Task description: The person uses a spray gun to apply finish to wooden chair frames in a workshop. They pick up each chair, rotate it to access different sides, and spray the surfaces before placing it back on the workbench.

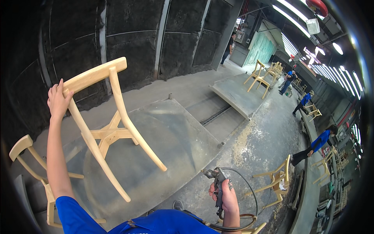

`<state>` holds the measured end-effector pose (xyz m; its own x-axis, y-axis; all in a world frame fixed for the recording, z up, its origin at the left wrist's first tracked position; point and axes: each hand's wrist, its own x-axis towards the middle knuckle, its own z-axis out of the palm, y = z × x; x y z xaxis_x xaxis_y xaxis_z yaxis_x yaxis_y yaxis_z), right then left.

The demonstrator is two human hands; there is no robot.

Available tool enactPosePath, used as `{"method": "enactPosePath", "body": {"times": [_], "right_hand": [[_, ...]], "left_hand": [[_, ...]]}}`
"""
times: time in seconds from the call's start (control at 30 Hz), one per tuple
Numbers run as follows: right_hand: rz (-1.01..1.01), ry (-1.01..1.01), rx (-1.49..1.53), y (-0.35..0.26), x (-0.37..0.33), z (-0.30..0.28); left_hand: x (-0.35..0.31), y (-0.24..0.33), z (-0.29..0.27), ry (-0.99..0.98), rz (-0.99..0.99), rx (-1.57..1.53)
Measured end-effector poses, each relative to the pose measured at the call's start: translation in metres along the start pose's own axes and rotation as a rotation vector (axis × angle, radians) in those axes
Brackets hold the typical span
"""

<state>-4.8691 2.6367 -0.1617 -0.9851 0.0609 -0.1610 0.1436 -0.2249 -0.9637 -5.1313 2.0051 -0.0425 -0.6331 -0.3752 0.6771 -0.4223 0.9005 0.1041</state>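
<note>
My left hand (58, 99) grips the left end of the backrest of a pale wooden chair frame (97, 75). The frame has no seat panel; its crossed rails show, and it is tilted above a grey platform (183, 152), with two legs pointing toward the lower right. Whether any leg touches the platform I cannot tell. Low and right of centre, my right hand (229, 197) is wrapped round a dark spray gun (218, 185), its nozzle facing left toward the chair. A black hose (255, 195) loops from the gun.
Another chair frame (50, 191) stands close at my left, and one more (278, 181) at my right. A second platform (230, 95) ahead bears several chairs. A dark panelled wall (128, 39) runs along the left. A person in blue (317, 144) is beside a long line at right.
</note>
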Motion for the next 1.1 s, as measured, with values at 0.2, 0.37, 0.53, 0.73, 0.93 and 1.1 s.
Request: {"method": "enactPosePath", "body": {"times": [0.2,0.37,0.53,0.73,0.93,1.1], "right_hand": [[-0.002,0.019,0.001,0.001,-0.001,-0.005],[0.018,0.05,-0.033,0.005,-0.003,-0.012],[0.023,0.099,-0.034,0.013,-0.005,-0.01],[0.086,-0.044,-0.001,0.021,-0.005,0.005],[0.083,-0.211,-0.106,0.007,-0.009,0.028],[0.019,-0.221,-0.031,-0.006,-0.014,0.042]], "left_hand": [[0.003,0.007,0.001,-0.017,0.018,-0.004],[0.004,0.017,0.0,-0.002,0.089,-0.014],[0.004,0.015,-0.006,-0.043,0.157,0.0],[0.012,0.012,-0.003,-0.145,0.15,0.008],[0.019,0.009,0.006,-0.145,0.156,0.051],[0.024,0.014,0.004,-0.139,0.177,0.107]]}}
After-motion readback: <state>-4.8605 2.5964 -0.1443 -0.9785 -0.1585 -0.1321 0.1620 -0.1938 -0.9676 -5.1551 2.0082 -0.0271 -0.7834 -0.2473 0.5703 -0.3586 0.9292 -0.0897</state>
